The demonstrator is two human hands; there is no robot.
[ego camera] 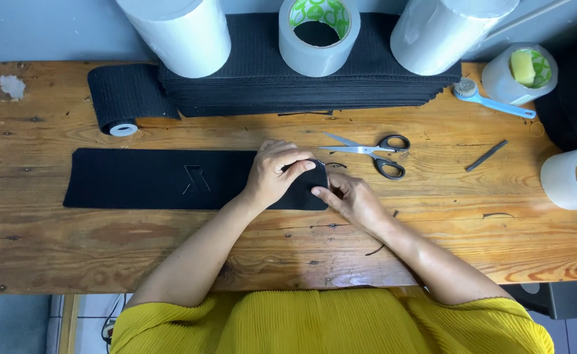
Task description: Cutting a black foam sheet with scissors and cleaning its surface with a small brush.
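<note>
My left hand (276, 172) and right hand (349, 198) both pinch the black strip's (164, 178) right end, mid-worktop (59, 242); scissors (373, 152) lie just beyond, toward the far edge.

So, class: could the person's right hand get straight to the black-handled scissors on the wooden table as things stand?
Probably yes. The right hand rests on the end of the flat black fabric strip, and the black-handled scissors lie just beyond it on the bare wooden table, with nothing between them.
</note>
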